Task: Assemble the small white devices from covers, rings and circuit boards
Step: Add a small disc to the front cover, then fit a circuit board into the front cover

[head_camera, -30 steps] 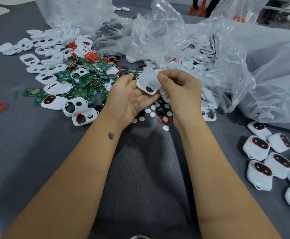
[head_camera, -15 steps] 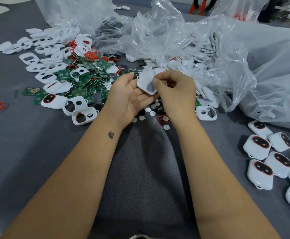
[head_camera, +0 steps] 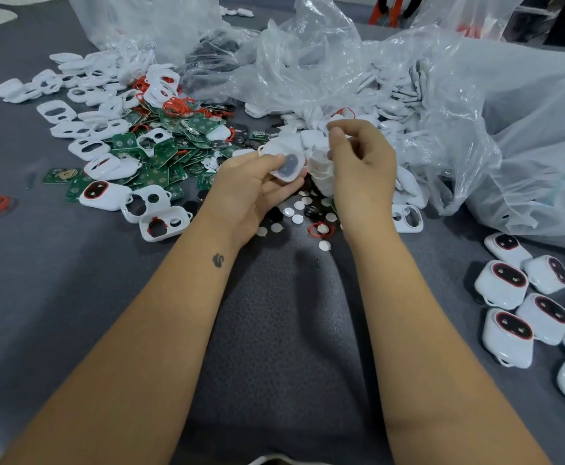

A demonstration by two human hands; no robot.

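- Now the left hand (head_camera: 250, 186) grips a small white cover (head_camera: 284, 162), thumb curled over its near edge and fingers cupped under it; the cover's dark oval window faces up.
- Just right of that grip, the right hand (head_camera: 363, 169) is raised with its fingers curled and thumb and forefinger pinched together; whether they hold anything is too small to tell.
- Below the two hands, small white discs (head_camera: 299, 213) and one red ring (head_camera: 321, 229) lie on the grey table (head_camera: 56, 297).
- Left of the held cover lies a heap of green circuit boards (head_camera: 160, 162), with empty white covers (head_camera: 73, 129) beyond it.
- Behind the hands are clear plastic bags (head_camera: 324, 68).
- Well right of the grip, nearer the person, sit finished white devices (head_camera: 506, 283).
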